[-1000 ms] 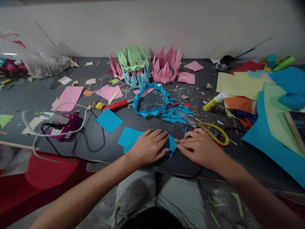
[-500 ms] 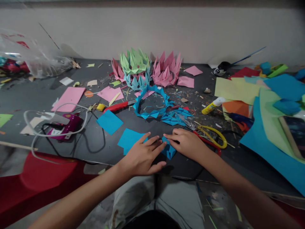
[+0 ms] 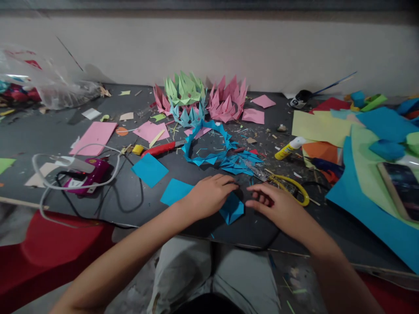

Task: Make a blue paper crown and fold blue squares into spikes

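Note:
A small folded blue paper (image 3: pixel 233 209) lies near the table's front edge, partly under my left hand (image 3: pixel 212 195). That hand is bent over it with the fingers together; whether they grip the paper is hidden. My right hand (image 3: pixel 273 203) is just right of the folded paper, not touching it, thumb and fingers apart with nothing between them. Blue paper squares (image 3: pixel 149 170) lie to the left, one partly under my left forearm. Beyond my hands is a ring of folded blue paper (image 3: pixel 209 160), with loose folded blue pieces (image 3: pixel 240 163) at its right.
Green, pink and light-blue folded crowns (image 3: pixel 185 89) stand near the wall. A red cutter (image 3: pixel 159 149), purple device (image 3: pixel 88 176) and cables are left. Yellow-handled scissors (image 3: pixel 304 196), a glue stick (image 3: pixel 290 148), coloured sheets (image 3: pixel 322 126) and a phone (image 3: pixel 401 187) are right.
My left hand has gone from spread fingers to a bent, closed shape over the folded paper. My right hand has moved right, off the paper. The view has shifted slightly.

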`<state>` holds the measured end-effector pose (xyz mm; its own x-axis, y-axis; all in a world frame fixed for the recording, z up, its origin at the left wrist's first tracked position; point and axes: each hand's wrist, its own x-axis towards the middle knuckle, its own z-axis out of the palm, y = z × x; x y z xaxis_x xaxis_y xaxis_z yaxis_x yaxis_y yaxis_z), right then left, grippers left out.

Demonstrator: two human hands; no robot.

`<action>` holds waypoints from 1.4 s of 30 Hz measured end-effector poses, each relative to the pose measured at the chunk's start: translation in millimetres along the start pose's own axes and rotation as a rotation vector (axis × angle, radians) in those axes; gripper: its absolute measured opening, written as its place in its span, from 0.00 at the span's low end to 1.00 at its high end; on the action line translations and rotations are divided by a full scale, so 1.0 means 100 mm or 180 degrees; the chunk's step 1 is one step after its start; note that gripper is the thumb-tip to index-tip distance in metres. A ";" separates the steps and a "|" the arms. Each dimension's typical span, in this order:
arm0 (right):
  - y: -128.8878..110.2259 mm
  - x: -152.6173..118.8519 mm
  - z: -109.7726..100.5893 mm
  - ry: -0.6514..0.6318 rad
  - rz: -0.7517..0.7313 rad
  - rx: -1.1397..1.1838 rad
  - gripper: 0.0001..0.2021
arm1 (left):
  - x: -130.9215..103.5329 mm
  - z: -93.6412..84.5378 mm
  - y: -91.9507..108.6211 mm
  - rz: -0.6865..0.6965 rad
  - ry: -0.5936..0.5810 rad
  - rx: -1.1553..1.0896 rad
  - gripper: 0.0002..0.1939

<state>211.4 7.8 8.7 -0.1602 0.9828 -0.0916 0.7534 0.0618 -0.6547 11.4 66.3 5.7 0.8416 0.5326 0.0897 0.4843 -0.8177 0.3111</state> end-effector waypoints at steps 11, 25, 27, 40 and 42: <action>-0.06 -0.05 0.23 -0.0014 0.0075 -0.0503 0.07 | 0.12 -0.13 -0.13 -0.0037 -0.0650 -0.0289 0.16; -0.06 0.28 0.23 0.0083 -0.0260 0.0418 0.10 | -0.05 -0.05 -0.12 -0.1510 -0.0203 -0.0942 0.02; -0.02 0.27 0.23 -0.0097 -0.0322 0.0634 0.13 | -0.07 -0.04 -0.13 -0.1479 -0.0167 -0.1012 0.03; -0.07 0.26 0.40 0.0694 -0.1192 -0.1021 0.09 | -0.15 0.04 -0.22 -0.0834 0.0114 -0.0881 0.03; -0.06 0.25 0.42 0.0729 -0.1304 -0.1347 0.09 | -0.16 0.06 -0.23 -0.0752 0.0109 -0.0891 0.04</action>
<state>176.1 25.0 -21.0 -0.3838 0.8742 0.2974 0.8544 0.4583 -0.2447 -11.8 75.6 -8.3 0.7036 0.7105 0.0147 0.5761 -0.5824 0.5736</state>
